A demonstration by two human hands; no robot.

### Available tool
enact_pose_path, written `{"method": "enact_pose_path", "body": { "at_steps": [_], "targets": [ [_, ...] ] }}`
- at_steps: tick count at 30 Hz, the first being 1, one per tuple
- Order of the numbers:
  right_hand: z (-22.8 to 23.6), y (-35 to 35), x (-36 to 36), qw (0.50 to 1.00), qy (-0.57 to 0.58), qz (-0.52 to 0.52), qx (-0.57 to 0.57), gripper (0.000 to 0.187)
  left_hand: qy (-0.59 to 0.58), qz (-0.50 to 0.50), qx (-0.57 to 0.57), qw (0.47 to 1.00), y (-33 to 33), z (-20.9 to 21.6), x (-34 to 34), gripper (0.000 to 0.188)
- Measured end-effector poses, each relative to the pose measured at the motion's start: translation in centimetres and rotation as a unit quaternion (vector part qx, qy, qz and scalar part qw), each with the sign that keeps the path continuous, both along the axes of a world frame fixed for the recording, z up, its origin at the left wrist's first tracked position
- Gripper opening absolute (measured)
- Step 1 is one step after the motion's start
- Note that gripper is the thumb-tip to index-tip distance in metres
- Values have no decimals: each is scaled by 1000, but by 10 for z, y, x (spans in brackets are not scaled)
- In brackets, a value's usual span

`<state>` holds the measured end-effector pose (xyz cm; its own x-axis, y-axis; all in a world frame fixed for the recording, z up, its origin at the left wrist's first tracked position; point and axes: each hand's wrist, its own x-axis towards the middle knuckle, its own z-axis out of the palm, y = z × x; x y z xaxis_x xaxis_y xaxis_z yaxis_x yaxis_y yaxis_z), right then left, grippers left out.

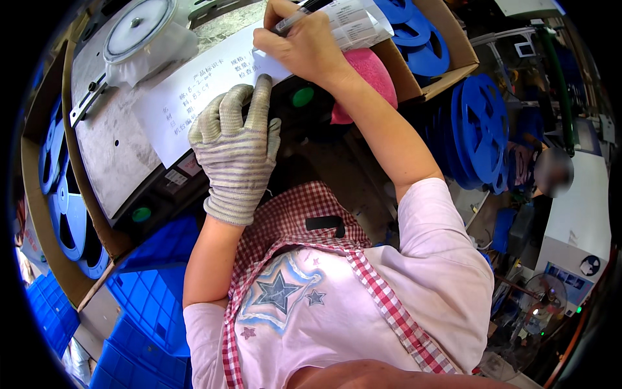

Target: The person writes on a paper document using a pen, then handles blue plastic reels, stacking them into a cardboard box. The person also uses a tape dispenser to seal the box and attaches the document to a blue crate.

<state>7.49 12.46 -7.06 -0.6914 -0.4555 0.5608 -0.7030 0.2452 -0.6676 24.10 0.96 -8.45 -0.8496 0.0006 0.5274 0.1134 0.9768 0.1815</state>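
Observation:
A white sheet of paper (155, 117) with handwritten lines lies on a grey metal machine top. My left hand (236, 136), in a striped knitted glove, rests across the sheet's lower edge with its fingers stretched out and the index finger pointing up the page. Bare and closed around a black marker pen (314, 6), my right hand (301, 45) is on the right part of the sheet. The pen's tip is hidden behind my fingers. Beyond that hand, a printed sheet (353, 24) curls up at the paper's right end.
A white round reel (139, 29) wrapped in plastic stands at the far left. Blue reels (479, 129) sit at the right, with more in cardboard boxes (447, 81) on both sides. A pink cloth (372, 78) lies beneath my right forearm. Blue crates (146, 305) stand lower left.

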Motion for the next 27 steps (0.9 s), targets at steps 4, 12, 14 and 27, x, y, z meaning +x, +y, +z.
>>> {"method": "enact_pose_path", "body": {
  "at_steps": [4,12,14,27],
  "targets": [
    [8,7,-1,997,-67,-44,9,21,5,4,11,1000,0,0,-1,66],
    [1,3,0,998,-12,-50,30,23,-6,3,12,1000,-1,-4,1,64],
    [1,3,-1,998,-11,-48,37,22,-6,2,14,1000,-2,-4,1,64],
    [-3,10,-3,997,-49,-57,1,20,-3,4,8,1000,-1,-3,0,64]
  ]
}}
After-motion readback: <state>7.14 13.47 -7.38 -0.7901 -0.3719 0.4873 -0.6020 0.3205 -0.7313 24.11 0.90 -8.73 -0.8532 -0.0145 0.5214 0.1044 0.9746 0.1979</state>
